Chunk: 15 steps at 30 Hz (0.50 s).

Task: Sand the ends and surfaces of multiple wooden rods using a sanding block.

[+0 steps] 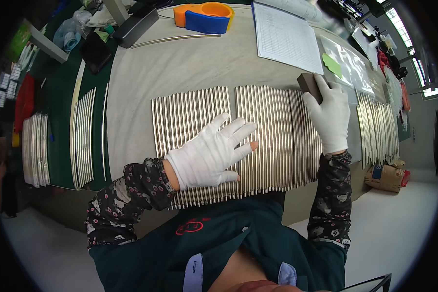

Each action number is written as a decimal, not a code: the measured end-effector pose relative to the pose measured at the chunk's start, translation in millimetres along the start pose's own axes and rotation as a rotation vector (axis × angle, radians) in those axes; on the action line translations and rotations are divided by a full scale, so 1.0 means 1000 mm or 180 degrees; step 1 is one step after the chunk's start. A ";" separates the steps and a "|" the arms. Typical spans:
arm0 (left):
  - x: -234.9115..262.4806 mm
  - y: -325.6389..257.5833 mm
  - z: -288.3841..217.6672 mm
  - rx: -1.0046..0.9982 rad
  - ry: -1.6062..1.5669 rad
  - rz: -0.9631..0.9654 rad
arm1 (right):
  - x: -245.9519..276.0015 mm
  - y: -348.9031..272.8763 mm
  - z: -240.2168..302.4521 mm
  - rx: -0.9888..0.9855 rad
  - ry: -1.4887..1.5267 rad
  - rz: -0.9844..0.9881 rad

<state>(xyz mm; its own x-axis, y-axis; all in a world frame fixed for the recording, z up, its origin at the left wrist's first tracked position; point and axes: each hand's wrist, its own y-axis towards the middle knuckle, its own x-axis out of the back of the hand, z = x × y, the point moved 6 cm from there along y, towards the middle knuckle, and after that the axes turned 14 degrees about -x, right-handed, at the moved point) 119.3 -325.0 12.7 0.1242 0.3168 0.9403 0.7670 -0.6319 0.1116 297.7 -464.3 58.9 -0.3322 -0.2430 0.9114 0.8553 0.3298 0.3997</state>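
Observation:
Many thin shiny metal rods (267, 141) lie side by side in front of me, their ends pointing toward and away from me, with a narrow gap splitting them at the far side. My left hand (209, 151), in a white glove with bare fingertips showing, lies flat across the rods with its fingers spread. My right hand (330, 114), also gloved in white, is closed around a dark brown block (310, 86) at the far right corner of the rods. The block's underside is hidden, so I cannot tell whether it touches the rods.
More rods (376, 129) lie at the right, and further bundles (84, 138) rest on the green surface at the left. Toward the back are an orange and blue tape dispenser (207, 18), a written sheet (287, 36), a green slip (332, 64) and a dark grey box (137, 27).

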 end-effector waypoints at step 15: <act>-0.029 0.051 -0.004 -0.0768 -0.0456 -0.0286 | -0.025 -0.024 0.071 0.0897 0.0646 0.0657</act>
<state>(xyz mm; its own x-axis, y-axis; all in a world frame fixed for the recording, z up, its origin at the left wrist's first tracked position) 152.0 -369.1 -7.2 0.1634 0.4650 0.8701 0.6091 -0.7414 0.2818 257.4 -401.7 33.8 -0.0555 -0.3115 0.9486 0.7438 0.6209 0.2474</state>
